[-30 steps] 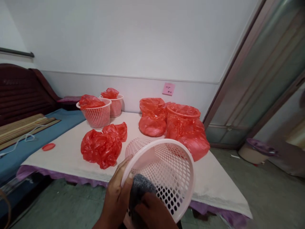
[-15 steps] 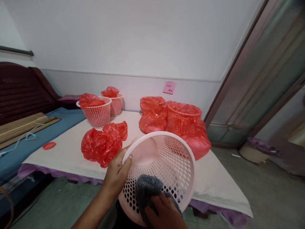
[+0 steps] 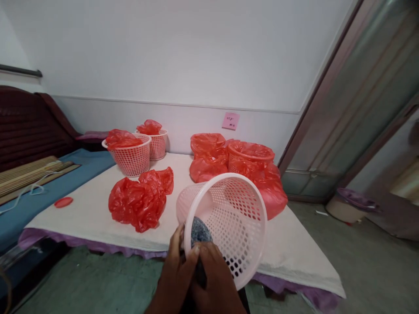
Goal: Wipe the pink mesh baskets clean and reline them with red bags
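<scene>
A pink perforated plastic basket [image 3: 235,218] is held in the air in front of the table, its opening tilted toward me. My left hand [image 3: 175,279] grips the basket's near rim, thumb over the edge. My right hand [image 3: 216,283] is closed on a grey cloth [image 3: 199,231] pressed against the inside of the rim. Both wrists run off the bottom of the picture.
A table with a white cover [image 3: 91,209] holds crumpled red plastic bags [image 3: 139,200], two small pink baskets with red bags [image 3: 131,152], and a red-lined basket [image 3: 250,157]. A blue mat [image 3: 39,200] lies left. A pink note [image 3: 230,121] sticks on the wall.
The basket has turned and its opening now faces more to the right. My left hand slid down the rim toward my right hand. The grey cloth moved to the near left edge.
</scene>
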Motion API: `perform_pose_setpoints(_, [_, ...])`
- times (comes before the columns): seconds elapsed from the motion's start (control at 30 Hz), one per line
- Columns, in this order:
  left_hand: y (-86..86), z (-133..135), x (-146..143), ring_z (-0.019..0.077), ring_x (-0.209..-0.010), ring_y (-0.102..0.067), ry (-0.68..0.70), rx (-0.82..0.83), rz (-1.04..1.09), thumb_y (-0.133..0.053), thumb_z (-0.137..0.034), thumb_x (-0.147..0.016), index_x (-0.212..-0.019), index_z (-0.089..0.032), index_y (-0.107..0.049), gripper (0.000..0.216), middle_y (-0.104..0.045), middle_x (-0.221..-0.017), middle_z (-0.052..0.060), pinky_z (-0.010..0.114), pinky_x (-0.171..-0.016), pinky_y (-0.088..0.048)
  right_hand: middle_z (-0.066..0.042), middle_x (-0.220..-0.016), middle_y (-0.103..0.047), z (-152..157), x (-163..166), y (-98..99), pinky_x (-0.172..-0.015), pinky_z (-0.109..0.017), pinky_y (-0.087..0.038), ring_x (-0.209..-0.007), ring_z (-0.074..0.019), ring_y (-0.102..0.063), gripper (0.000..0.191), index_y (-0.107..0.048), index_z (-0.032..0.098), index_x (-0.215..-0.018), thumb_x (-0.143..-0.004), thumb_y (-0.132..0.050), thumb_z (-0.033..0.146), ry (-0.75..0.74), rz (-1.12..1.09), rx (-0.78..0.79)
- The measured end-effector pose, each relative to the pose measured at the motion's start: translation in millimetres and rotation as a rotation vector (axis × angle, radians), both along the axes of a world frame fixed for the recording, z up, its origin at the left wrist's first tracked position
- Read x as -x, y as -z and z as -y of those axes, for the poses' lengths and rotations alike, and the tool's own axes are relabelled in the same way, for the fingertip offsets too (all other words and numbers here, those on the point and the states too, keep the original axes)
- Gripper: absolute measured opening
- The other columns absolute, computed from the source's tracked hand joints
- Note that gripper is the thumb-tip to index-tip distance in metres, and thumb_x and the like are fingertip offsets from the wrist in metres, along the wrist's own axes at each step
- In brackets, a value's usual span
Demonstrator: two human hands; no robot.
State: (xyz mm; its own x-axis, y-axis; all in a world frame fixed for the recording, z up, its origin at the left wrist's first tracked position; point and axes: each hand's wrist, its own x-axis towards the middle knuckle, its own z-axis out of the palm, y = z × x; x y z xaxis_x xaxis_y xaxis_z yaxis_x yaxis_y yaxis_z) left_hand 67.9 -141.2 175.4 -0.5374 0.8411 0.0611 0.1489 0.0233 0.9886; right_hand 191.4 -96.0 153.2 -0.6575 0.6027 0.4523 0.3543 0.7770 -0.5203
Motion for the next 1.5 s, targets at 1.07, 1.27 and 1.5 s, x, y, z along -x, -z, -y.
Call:
perform_pose_setpoints(1.07, [24.6,26,32,0.0208,-0.134,-0.043,0.176,0.055,-0.466,-0.036,-0.029,-0.093,-0.139,-0.019,-0.042,0.047,-0.05,-0.142,0.011,0.043,-0.114,-0.031,-0.018,-0.11,-0.064,-103,43,57.1,-0.093,-0.049,-0.037,-0.108,-0.034,-0.053,0.034,-0.07,0.016,-0.101,-0.076,-0.05,0.006,0.19,0.39,0.136])
perform_pose_setpoints(1.27, [0.6,8,32,0.0209,-0.125,-0.051,0.151,0.086,-0.601,-0.038,-0.021,-0.09,-0.133,-0.02,-0.046,0.044,-0.058,-0.13,0.011,0.043,-0.108,-0.038,-0.01,-0.119,-0.063,-88,37,49.2,-0.096,-0.033,-0.039,-0.11,-0.0228,-0.055,0.052,-0.062,0.019,-0.119,-0.07,-0.05,0.005,0.15,0.391,0.183])
perform_pose_setpoints(1.5, [-15.3,-6,41,0.019,-0.119,-0.055,0.107,0.064,-0.569,-0.036,-0.023,-0.091,-0.127,-0.02,-0.051,0.038,-0.062,-0.122,0.01,0.037,-0.103,-0.04,-0.01,-0.105,-0.065,-57,16,30.4,-0.085,-0.034,-0.044,-0.099,-0.0237,-0.057,0.035,-0.068,0.02,-0.101,-0.078,-0.045,0.006,0.104,0.574,0.057])
